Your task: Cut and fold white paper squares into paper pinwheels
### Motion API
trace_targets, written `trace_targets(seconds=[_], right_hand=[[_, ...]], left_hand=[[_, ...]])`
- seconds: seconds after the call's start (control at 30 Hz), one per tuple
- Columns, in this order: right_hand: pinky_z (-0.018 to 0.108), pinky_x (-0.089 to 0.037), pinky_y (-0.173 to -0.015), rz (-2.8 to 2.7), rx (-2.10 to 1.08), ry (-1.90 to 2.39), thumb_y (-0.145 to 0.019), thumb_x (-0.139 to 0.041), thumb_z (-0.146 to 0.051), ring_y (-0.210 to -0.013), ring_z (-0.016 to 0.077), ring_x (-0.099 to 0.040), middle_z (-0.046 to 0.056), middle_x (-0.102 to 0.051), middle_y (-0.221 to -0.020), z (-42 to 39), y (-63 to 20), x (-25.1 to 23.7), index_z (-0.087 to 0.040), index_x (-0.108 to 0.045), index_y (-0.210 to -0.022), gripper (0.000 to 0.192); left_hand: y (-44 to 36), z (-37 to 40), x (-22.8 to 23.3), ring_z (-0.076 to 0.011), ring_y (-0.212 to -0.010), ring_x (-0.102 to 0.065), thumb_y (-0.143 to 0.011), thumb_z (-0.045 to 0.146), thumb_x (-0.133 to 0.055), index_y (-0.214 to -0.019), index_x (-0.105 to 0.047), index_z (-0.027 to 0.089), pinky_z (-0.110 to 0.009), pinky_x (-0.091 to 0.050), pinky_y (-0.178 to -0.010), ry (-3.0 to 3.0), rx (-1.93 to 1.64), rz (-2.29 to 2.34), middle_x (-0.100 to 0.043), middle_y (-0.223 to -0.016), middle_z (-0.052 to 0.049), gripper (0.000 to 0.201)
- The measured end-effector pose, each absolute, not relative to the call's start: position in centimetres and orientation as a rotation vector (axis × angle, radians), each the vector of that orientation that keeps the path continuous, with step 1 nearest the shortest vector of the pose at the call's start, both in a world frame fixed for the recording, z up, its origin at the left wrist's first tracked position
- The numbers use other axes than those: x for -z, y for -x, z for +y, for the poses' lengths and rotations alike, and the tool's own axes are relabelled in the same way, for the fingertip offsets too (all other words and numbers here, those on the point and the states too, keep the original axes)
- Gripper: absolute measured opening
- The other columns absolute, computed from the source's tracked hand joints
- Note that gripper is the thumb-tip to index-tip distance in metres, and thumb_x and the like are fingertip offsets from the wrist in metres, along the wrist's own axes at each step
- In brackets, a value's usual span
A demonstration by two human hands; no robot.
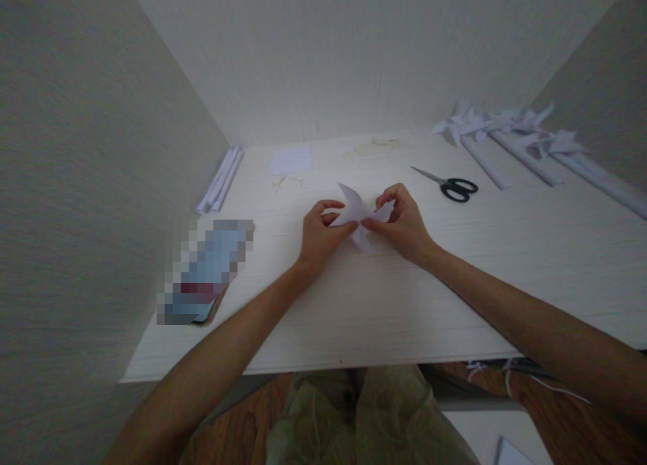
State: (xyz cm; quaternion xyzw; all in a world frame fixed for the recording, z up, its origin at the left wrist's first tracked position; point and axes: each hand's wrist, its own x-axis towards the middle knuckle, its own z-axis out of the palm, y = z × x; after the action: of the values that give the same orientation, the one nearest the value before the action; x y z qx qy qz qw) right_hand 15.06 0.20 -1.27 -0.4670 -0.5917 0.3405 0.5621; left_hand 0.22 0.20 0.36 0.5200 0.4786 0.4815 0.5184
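Two hands on one bit of white paper here. Far left there's a bundle of paper rolls (221, 180) by the wall, then a small white square sheet (290, 160). Mid-table, the left hand (319, 236) pinches the folded paper piece (360, 214) from its side, the right hand (402, 224) pinches the other side, just above the table (455, 283). Right of that: black scissors (451, 185), then finished paper pinwheels (515, 138).
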Motion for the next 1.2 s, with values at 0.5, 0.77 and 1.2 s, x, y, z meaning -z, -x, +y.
trace_targets(seconds=[0.5, 0.77, 1.2], right_hand=[[0.025, -0.035, -0.057, -1.451, -0.714, 1.111, -0.055, -0.065, -0.016, -0.067, 0.0117, -0.041, -0.003, -0.041, -0.074, 0.0, -15.1, 1.3, -0.021, -0.041, -0.072, 0.030], [0.025, -0.039, -0.050, -1.462, -0.996, 1.080, -0.059, -0.069, -0.022, -0.059, 0.0108, -0.045, -0.003, -0.047, -0.076, -0.3, -15.7, 1.8, -0.024, -0.047, -0.080, 0.031], [0.021, -0.046, -0.056, -0.878, -1.307, 0.892, -0.063, -0.067, -0.042, -0.066, 0.0098, -0.051, -0.002, -0.053, -0.071, -0.3, -15.4, 0.9, -0.023, -0.059, -0.070, 0.022]], left_hand=[[0.1, 0.3, -0.5, -0.0107, -0.054, -0.059, -0.052, 0.014, -0.069, -0.083, -0.051, 0.016, -0.021, -0.044, -0.053, -1.246, -1.109, 1.095, -0.065, -0.064, 0.001, 0.036], [0.3, 0.1, -0.4, -0.0100, -0.052, -0.057, -0.050, 0.014, -0.070, -0.083, -0.052, 0.016, -0.019, -0.040, -0.049, -1.278, -1.106, 1.051, -0.062, -0.058, 0.003, 0.037], [1.7, 2.1, 0.3, -0.0097, -0.054, -0.056, -0.044, 0.017, -0.074, -0.079, -0.054, 0.015, -0.022, -0.040, -0.056, -1.100, -1.128, 0.798, -0.062, -0.059, 0.002, 0.041]])
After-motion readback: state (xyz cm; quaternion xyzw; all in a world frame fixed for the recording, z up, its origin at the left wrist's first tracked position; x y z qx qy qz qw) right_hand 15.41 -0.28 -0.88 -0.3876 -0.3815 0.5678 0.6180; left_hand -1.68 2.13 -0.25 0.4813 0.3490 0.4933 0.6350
